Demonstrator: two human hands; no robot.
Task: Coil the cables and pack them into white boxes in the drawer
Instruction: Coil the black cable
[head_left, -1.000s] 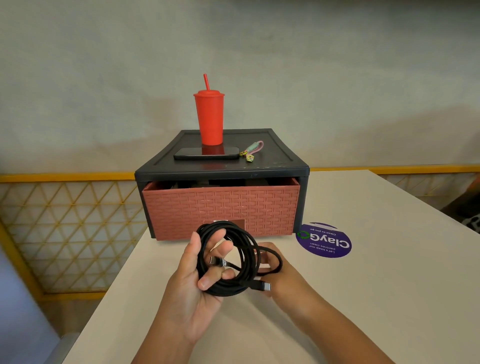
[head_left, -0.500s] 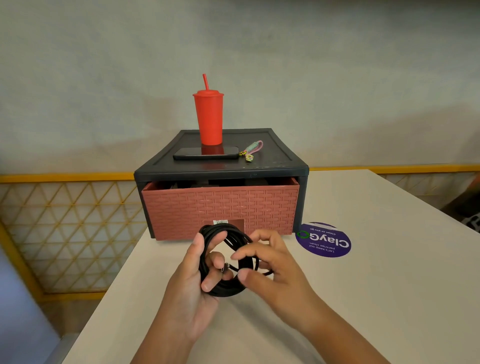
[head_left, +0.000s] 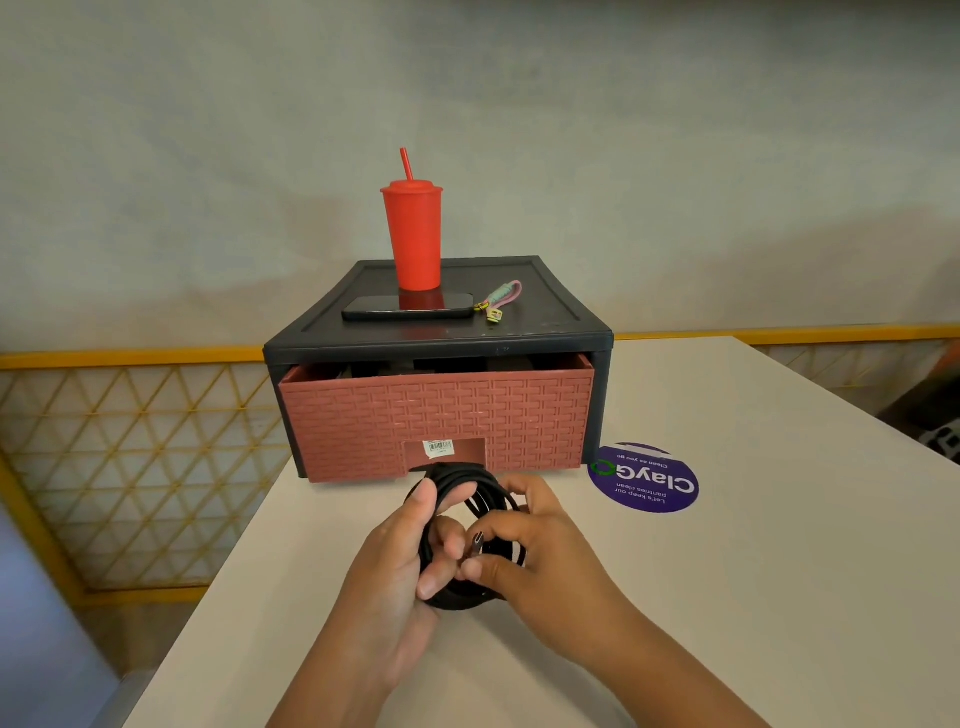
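**Both hands on the coiled cable, low in the middle of the frame**

Both of my hands meet just below the centre of the frame, over the white table (head_left: 727, 597). My left hand (head_left: 395, 566) is curled around the black cable (head_left: 457, 597), which is wound into a round coil; my thumb lies over the top of the loops and my fingers wrap through from underneath. My right hand (head_left: 540, 556) comes in from the lower right, thumb and forefinger pinched on the cable's plug end (head_left: 476, 543), which sits against the middle of the coil, while the other fingers rest on the loops.

Just above the coil stands the drawer unit (head_left: 441, 338), a black frame with a reddish woven-pattern drawer (head_left: 436, 415) that looks pulled out slightly. Dark shapes show in the gap above the drawer front, but I cannot tell what they are. A barcode label (head_left: 438, 447) sits in the handle notch.

On top of the unit a red tumbler (head_left: 413, 234) with a straw stands upright, a dark phone (head_left: 408, 306) lies flat just in front of it, and a small pink and green keyring (head_left: 498, 301) lies to the right of the phone.

To the right of the drawer, a round purple sticker (head_left: 644, 478) lies on the table.
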